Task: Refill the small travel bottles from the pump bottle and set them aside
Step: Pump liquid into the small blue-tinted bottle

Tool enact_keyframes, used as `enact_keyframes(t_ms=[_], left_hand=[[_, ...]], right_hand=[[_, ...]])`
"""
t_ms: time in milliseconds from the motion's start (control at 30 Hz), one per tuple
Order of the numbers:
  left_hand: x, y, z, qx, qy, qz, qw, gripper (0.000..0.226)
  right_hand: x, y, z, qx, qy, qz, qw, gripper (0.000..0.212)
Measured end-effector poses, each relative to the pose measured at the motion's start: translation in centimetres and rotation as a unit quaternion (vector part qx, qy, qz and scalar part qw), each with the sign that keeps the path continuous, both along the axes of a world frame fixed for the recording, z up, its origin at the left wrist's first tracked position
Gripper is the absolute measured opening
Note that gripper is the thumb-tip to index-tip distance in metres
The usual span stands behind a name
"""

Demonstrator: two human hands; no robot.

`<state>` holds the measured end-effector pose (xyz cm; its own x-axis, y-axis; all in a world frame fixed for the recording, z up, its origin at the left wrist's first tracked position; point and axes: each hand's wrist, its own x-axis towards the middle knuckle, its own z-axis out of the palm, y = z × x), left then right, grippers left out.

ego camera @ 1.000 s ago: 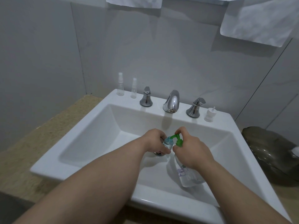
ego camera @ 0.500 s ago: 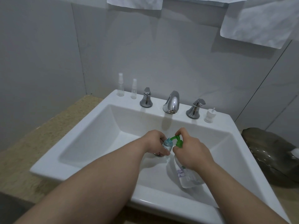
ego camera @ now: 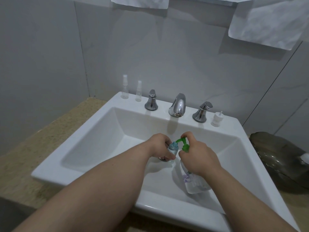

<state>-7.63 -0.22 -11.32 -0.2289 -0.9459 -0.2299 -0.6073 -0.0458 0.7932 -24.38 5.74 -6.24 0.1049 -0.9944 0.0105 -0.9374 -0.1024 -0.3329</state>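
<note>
Nothing has moved, same hold as before.
My left hand grips the travel bottle — right hand grips the pump bottle.

The sink looks like smooth, glossy white ceramic. On its back rim the spout is mirror-polished metal. Over its basin the pump bottle is clear shiny plastic with a green plastic pump, and the travel bottle is clear plastic too. Left of the sink the tabletop is speckled matt stone. Above the sink a towel is creased white cloth.
</note>
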Motion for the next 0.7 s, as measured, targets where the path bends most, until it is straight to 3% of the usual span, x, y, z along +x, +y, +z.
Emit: enact_keyframes(t_ms=[700], left_hand=[[-0.01,0.08,-0.13,0.021,0.022,0.003,1.000,0.047]], right_hand=[[-0.01,0.05,0.02,-0.005,-0.004,-0.006,1.000,0.035]])
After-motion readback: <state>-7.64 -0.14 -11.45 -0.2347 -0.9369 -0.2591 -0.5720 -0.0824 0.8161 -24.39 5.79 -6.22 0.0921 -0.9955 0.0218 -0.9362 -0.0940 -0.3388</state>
